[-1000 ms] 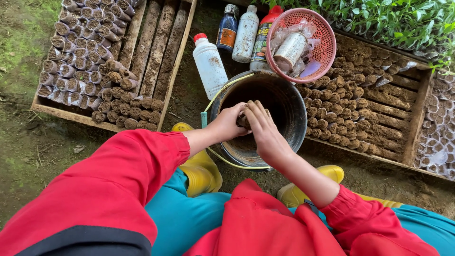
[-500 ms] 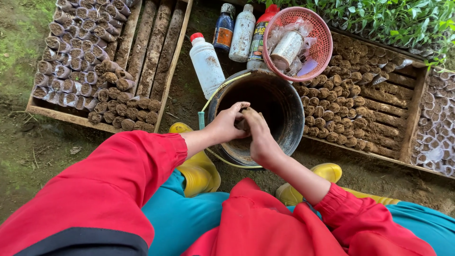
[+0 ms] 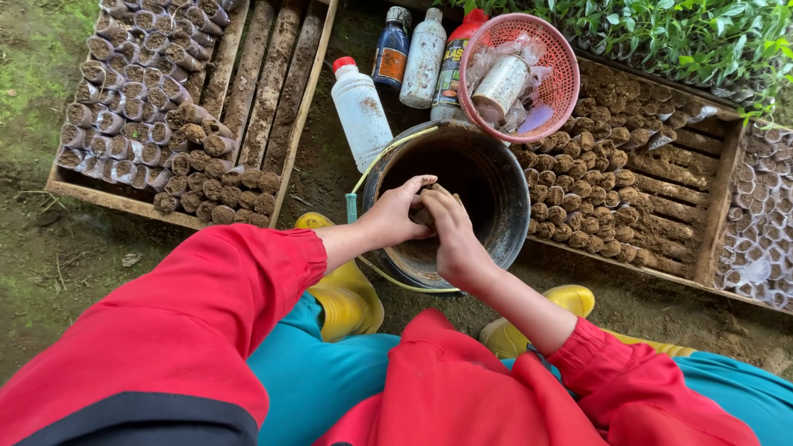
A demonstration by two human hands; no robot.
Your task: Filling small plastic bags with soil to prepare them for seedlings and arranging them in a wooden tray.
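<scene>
A round, dark metal bucket (image 3: 496,177) with a thin yellow wire handle stands on the muddy ground between the person's knees, and everything else can be placed from it. Over its near rim the left hand (image 3: 395,216) and the right hand (image 3: 450,239) meet, both closed around a small brown roll of packed soil (image 3: 424,213) that sits between the fingertips, just inside the bucket's mouth; the left fingers curl round it from the left while the right fingers press on it from above and the right, so that only a sliver of the roll shows. Both arms wear loose red sleeves pushed back from the wrists. Below the bucket, toward the person, two yellow rubber boots (image 3: 343,289) rest on the ground, one on each side, above teal trousers. Touching the bucket's far right rim is a pink plastic mesh basket (image 3: 555,54) holding a pale cylindrical container and crumpled clear bags. Just beyond the bucket's far left rim leans a white plastic bottle with a red cap (image 3: 362,107), and behind that stand three more bottles side by side. To the left of the bucket lies a wooden slatted tray (image 3: 273,91) partly filled with small soil-filled seedling rolls; to the right, a second wooden tray (image 3: 686,186) holds more such rolls, with green seedlings beyond it.
</scene>
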